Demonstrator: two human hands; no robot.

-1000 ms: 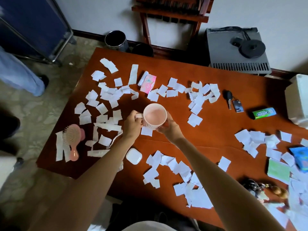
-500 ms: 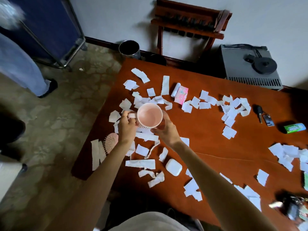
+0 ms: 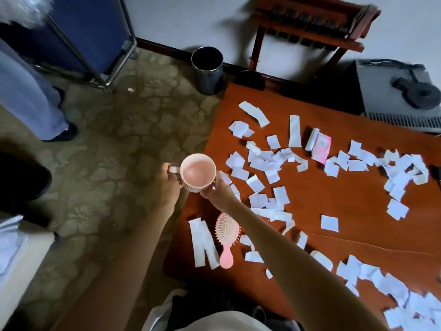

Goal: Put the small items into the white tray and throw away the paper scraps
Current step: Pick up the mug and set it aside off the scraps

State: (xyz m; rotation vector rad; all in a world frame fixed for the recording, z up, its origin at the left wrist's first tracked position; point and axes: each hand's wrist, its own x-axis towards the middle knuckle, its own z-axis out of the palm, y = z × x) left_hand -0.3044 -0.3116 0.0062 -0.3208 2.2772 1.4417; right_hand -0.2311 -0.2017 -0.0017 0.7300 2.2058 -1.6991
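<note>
Cup (image 3: 198, 172) is up in the air btwn both hands, approx over the desk's (image 3: 334, 194) left edge. L hand (image 3: 167, 185) is at its left side, fingers curled round the handle. R hand (image 3: 216, 192) is at its lower right, fingers wrapped against the wall & base. So both hands grip the cup. Cup is upright, mouth facing up at the camera, pink inside, ribbed outside. Handle sticks out to the left, into L hand, away from the desk.

Brush (image 3: 226, 237) lies flat on the desk near the left edge, just under the R forearm, not touched. Bristles up. Long axis runs approx near-far: head at the far end, handle pointing back toward the person. Long white strips lie just left of it.

Scraps (image 3: 329, 223) are spread over the desk, thickest in a band right of the cup & in a heap at the near right corner. Pink packet (image 3: 322, 148) lies among the far ones, w/ a small white roll (image 3: 312, 139) against its left side. Both have long axes running approx near-far.

Bin (image 3: 207, 70) stands upright on the floor (image 3: 107, 144) past the desk's far left corner, mouth up, well apart from the cup. Legs (image 3: 28, 103) of another person are at far left.
</note>
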